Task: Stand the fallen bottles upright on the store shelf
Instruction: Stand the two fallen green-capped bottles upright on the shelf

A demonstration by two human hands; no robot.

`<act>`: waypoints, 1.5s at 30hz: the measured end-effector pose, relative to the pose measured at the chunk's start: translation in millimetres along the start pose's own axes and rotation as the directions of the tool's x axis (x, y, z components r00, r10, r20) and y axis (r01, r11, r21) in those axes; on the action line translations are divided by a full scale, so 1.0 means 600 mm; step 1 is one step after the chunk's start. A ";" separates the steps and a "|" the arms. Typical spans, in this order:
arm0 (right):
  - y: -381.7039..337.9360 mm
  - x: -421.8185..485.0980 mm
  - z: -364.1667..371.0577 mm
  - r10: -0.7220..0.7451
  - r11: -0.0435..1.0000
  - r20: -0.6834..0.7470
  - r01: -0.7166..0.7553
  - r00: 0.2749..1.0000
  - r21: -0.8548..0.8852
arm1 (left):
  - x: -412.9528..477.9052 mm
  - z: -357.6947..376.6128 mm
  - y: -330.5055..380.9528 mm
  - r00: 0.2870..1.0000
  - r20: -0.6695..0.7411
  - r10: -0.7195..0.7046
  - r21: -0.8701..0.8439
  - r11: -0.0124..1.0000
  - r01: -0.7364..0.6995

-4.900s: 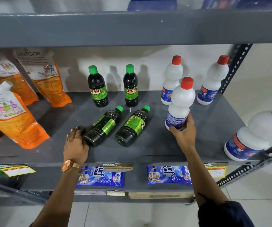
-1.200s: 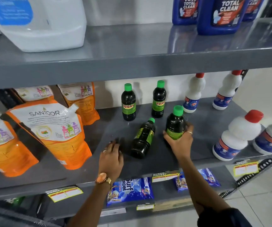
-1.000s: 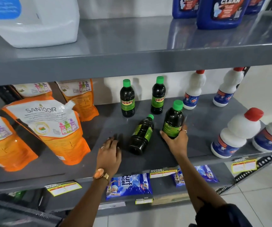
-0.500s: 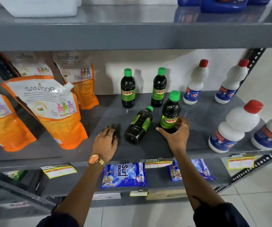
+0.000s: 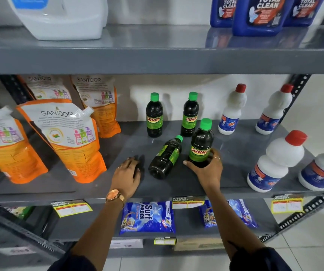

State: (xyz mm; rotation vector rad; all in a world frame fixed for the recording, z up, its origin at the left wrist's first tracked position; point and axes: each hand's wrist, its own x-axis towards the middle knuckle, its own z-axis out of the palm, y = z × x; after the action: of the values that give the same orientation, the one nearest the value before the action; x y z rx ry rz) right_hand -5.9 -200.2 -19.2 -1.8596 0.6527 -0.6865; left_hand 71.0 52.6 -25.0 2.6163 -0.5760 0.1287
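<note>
My right hand (image 5: 208,169) wraps the base of a dark green-capped Sunny bottle (image 5: 201,142), which stands upright on the grey middle shelf (image 5: 233,145). Just left of it a second dark bottle (image 5: 166,157) lies on its side, cap pointing to the back right. My left hand (image 5: 127,176) rests flat on the shelf, a short gap left of the lying bottle's base, holding nothing. Two more Sunny bottles (image 5: 154,115) (image 5: 190,114) stand upright at the back.
White red-capped bottles (image 5: 232,110) (image 5: 274,109) (image 5: 276,163) stand to the right, one (image 5: 322,169) at the frame edge. Orange Santoor pouches (image 5: 67,139) lean at the left. The shelf above (image 5: 157,61) overhangs with blue cleaner bottles (image 5: 258,14). Surf Excel packets (image 5: 147,217) lie below.
My right hand has set the green-capped bottle upright and keeps hold of its base. The left hand stays flat on the shelf. The view has tilted upward a little.
</note>
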 end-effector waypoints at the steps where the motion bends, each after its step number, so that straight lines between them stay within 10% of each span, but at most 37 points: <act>1: -0.001 -0.001 -0.001 -0.007 1.000 0.005 0.007 1.000 -0.005 | 0.000 -0.001 0.001 1.000 0.003 0.000 -0.001 1.000 0.000; 32: 0.060 -0.207 -0.066 -0.093 0.994 -0.178 0.081 0.980 -0.070 | 0.005 0.006 -0.012 0.997 0.040 0.064 0.000 0.998 -0.064; 35: 0.043 -0.284 -0.040 -0.256 0.952 0.104 0.269 0.961 -0.148 | 0.012 -0.013 -0.029 0.979 0.137 0.151 0.000 0.988 -0.153; 38: -0.021 -0.285 0.018 -0.148 0.973 0.331 0.197 0.932 -0.121 | 0.008 -0.032 -0.052 0.974 0.155 0.166 0.041 0.984 -0.174; 41: -0.091 -0.210 0.069 0.064 0.995 0.160 -0.052 0.985 -0.079 | -0.010 -0.035 -0.072 0.981 0.149 0.127 0.052 0.989 -0.136; 45: -0.124 -0.069 0.111 0.472 0.861 0.151 -0.418 0.869 -0.289 | -0.023 -0.035 -0.068 0.982 0.178 0.066 -0.037 0.997 -0.060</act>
State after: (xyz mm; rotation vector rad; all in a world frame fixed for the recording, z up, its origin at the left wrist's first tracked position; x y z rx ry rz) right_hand 22.4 -103.8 20.7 -1.8747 1.0199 -0.0934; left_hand 75.6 100.4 -25.6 2.5958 -0.7166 -0.0967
